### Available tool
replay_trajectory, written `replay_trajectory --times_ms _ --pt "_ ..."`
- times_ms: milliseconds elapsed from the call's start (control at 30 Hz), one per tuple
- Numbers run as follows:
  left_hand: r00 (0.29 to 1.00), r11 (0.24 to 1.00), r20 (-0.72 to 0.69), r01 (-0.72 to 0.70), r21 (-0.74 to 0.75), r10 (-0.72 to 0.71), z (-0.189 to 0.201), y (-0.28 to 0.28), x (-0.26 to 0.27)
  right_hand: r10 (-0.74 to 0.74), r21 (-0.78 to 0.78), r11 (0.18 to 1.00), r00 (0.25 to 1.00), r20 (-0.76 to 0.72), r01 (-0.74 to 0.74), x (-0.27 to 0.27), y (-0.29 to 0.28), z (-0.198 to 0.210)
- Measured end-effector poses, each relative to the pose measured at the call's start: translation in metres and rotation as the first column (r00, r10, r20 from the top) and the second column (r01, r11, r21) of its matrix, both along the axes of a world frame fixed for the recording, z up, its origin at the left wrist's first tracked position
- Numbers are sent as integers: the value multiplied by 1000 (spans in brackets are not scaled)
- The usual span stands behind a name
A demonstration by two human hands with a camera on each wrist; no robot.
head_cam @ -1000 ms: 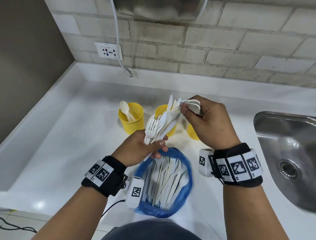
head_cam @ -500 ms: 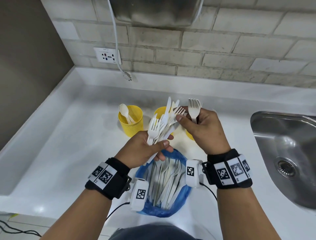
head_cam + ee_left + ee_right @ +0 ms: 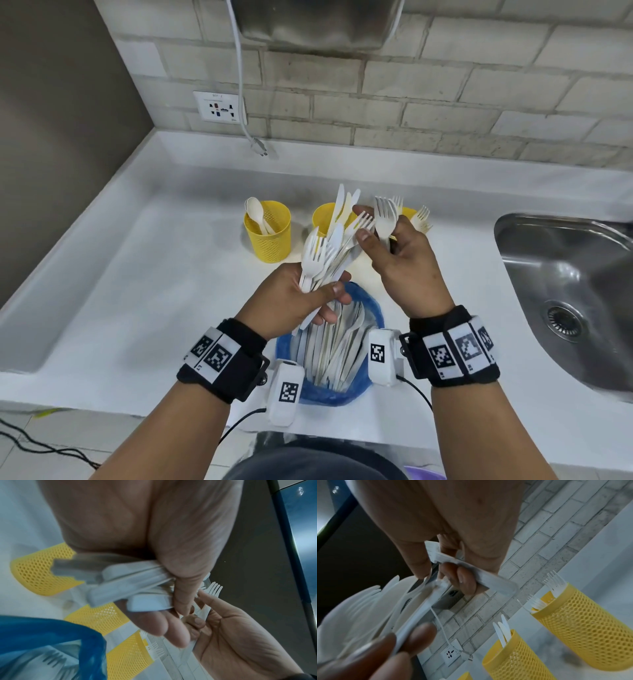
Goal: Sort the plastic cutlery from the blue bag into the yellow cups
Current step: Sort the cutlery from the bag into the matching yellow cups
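Forks (image 3: 385, 219) stand upright in the right hand (image 3: 406, 270), pinched by their handles at frame centre, just below the fork cup (image 3: 409, 213). Left hand (image 3: 291, 301) grips a mixed bundle (image 3: 329, 250) above the blue bag (image 3: 375, 308).

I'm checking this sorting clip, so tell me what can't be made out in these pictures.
- Right cup: head view, mostly hidden behind the right hand.
- Bundle count: pieces overlap in the left hand.
- Bag contents: head view, wrist cameras cover part.
- Near cutlery: right wrist view, blurred.
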State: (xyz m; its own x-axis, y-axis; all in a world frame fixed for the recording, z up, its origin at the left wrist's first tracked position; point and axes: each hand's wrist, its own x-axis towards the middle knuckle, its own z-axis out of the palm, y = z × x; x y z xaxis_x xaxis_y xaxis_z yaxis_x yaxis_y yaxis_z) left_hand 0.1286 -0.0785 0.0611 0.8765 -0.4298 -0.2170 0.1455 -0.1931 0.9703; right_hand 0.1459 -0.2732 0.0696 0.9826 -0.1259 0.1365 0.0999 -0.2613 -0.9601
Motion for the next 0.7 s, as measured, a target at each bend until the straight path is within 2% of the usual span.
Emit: replay_trajectory --times_ms 200,333,367,467,533,700 --pt "1000 1000 7 24 4 -24 0 -2 -11 29 -26 999 1000 12 -28 -18 1 -2" --pt "999 999 -16 42 -2 -42 -2 -5 -15 -21 -59 998 998 51 24 -27 -3 -4" --pt "999 999 -24 47 2 -47 -3 -7 -17 -36 -20 999 998 49 37 -28 -3 -3" --pt "998 998 -28 56 16 -55 -5 -12 -21 -97 231 968 995 2 94 -30 -6 -2" --pt "997 997 -31 69 16 -68 -4 -15 -23 -116 315 942 993 -28 119 -32 -10 -2" --pt "995 996 -34 90 24 -89 -4 -19 -22 -129 234 964 992 -16 129 -34 -9 -3"
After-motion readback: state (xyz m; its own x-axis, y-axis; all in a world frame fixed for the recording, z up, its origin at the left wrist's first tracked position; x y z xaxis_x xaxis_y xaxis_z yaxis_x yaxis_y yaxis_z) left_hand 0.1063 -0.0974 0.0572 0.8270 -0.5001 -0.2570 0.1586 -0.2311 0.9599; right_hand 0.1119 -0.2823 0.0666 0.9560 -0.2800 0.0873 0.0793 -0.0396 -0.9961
